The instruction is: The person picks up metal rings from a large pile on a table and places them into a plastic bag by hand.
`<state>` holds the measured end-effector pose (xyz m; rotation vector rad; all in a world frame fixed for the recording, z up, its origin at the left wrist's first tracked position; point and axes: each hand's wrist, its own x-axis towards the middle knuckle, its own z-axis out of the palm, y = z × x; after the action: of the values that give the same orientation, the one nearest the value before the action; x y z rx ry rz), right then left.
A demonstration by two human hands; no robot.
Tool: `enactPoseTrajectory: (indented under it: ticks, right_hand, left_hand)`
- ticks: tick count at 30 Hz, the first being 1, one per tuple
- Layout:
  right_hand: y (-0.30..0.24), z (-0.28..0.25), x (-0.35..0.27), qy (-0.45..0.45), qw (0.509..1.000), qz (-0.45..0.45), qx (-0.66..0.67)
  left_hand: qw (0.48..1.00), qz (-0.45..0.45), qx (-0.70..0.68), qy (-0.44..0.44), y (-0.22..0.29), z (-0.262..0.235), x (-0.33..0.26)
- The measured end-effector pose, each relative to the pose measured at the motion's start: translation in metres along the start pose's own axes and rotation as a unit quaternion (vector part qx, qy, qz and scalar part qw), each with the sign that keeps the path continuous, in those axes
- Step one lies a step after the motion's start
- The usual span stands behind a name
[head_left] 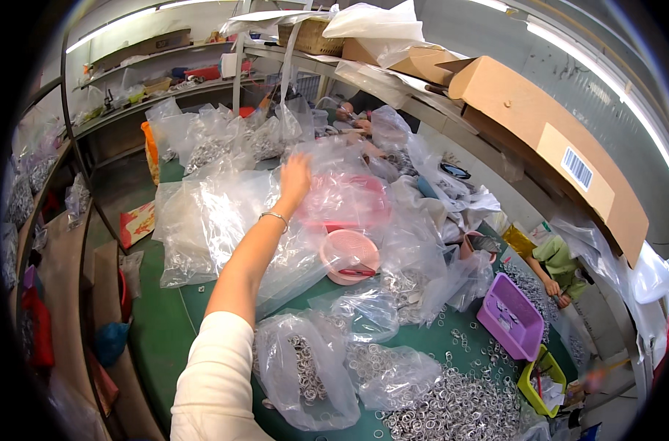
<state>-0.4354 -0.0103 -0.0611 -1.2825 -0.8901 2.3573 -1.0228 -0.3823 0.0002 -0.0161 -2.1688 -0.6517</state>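
Observation:
My left hand, with a bangle at the wrist, reaches far forward over the table onto clear plastic bags. Its fingers are blurred against the plastic, so their grip is unclear. Under and beside my forearm spreads a large clear plastic bag. To the right of the hand, a pink plastic basket lies partly under clear film. Nearer stands a round, light pink basket with a red-handled tool on its rim. My right hand is out of the picture.
Bags of metal rings and a loose ring pile lie near me. Purple and lime-green baskets stand right, beside a co-worker's hands. Another person's hands show at the far end. A carton juts from the shelf above.

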Motion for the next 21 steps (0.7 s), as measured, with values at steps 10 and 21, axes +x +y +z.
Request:
enactPoseTrajectory:
  ticks: [10, 21]
  right_hand:
    - [0.006, -0.026, 0.039, 0.012, 1.000, 0.007, 0.022]
    - [0.003, 0.017, 0.001, 0.022, 0.992, -0.117, -0.044]
  left_hand:
    - [0.903, 0.038, 0.125, -0.409, 0.052, 0.030, -0.046]
    - [0.982, -0.049, -0.071, -0.166, 0.002, 0.072, -0.037]
